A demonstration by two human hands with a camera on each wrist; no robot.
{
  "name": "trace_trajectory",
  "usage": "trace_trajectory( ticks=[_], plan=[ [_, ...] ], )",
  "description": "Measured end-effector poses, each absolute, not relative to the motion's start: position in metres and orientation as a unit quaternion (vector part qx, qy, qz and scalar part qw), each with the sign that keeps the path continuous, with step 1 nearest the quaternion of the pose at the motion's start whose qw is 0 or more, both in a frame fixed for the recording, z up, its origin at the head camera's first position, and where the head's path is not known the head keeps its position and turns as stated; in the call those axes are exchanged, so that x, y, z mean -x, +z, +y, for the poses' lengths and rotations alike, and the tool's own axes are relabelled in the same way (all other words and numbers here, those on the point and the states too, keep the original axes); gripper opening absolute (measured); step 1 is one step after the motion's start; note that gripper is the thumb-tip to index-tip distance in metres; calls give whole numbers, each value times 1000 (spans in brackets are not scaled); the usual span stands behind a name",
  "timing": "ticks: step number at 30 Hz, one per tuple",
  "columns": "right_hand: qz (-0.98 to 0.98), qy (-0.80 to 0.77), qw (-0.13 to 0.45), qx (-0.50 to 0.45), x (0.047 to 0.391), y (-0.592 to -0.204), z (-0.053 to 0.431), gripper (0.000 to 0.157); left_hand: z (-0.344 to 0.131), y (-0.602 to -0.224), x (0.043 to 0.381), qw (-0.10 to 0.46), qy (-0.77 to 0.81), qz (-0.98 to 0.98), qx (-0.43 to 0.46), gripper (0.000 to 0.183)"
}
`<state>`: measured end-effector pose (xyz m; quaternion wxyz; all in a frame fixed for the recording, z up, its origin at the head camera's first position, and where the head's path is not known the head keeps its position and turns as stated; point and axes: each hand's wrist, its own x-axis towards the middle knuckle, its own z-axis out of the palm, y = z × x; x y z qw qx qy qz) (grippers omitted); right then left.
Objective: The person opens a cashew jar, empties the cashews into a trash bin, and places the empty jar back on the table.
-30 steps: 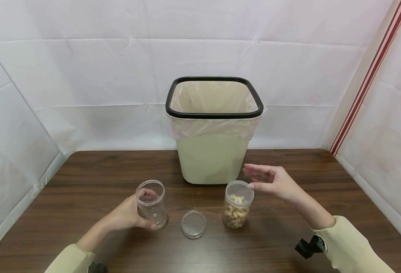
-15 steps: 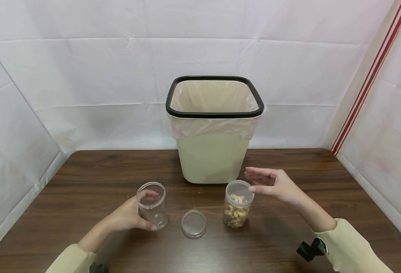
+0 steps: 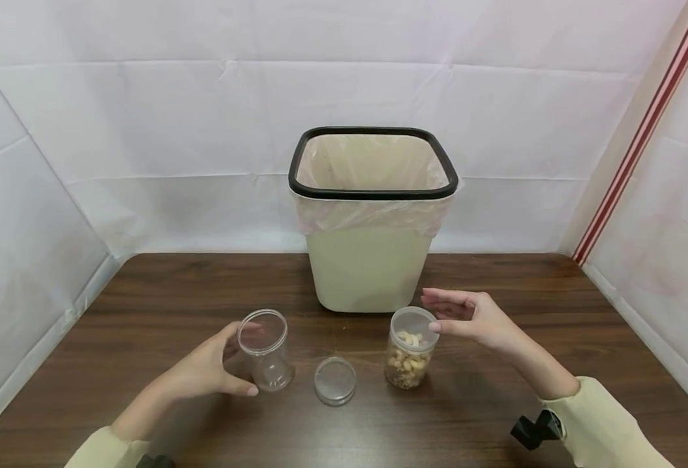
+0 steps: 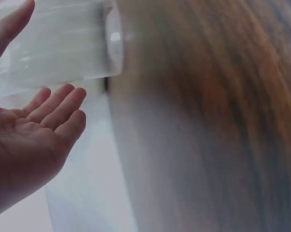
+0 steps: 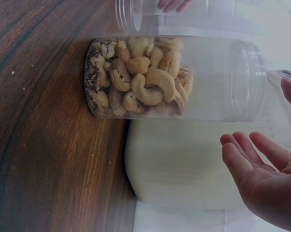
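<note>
Left hand (image 3: 206,372) open wide beside upright clear jar (image 3: 272,364), left of round lid (image 3: 335,380); thumb has come off the jar since 0.5 s ago. Right hand (image 3: 478,318) open, thumb at cashew jar (image 3: 407,364) rim, contact unclear, basically unchanged.

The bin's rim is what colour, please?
The rim is black, showing best in the head view.

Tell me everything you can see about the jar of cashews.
The cashew jar is a clear, plastic-looking cylinder standing upright on the wood-grain table, in front of the bin. A translucent lid covers its top. Cashews fill it past halfway, with dark bits at the bottom. The right hand is beside the lid; contact is unclear.
</note>
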<state>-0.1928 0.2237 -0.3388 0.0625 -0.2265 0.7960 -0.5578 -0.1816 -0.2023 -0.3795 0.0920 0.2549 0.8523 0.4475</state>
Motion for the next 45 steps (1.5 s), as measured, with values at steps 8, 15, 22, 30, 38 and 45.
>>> trace_trajectory(
  ticks=[8, 15, 22, 30, 38, 45],
  plan=[
    [790, -563, 70, 233, 193, -342, 223, 53, -218, -359, 161, 33, 443, 862, -244, 81],
    [783, -569, 83, 238, 193, -344, 221, 55, -222, -341, 152, -8, 465, 853, -236, 80],
    [778, -572, 95, 241, 193, -346, 220, 59, -214, -321, 148, -46, 477, 839, -257, 79],
    [778, -569, 109, 244, 192, -349, 218, 63, -199, -308, 146, -52, 497, 818, -285, 79],
    [772, -575, 121, 243, 192, -350, 217, 68, -182, -304, 151, -34, 511, 794, -327, 79],
    [770, -575, 128, 244, 192, -352, 214, 72, -164, -301, 156, -25, 511, 789, -340, 78]
  ],
)
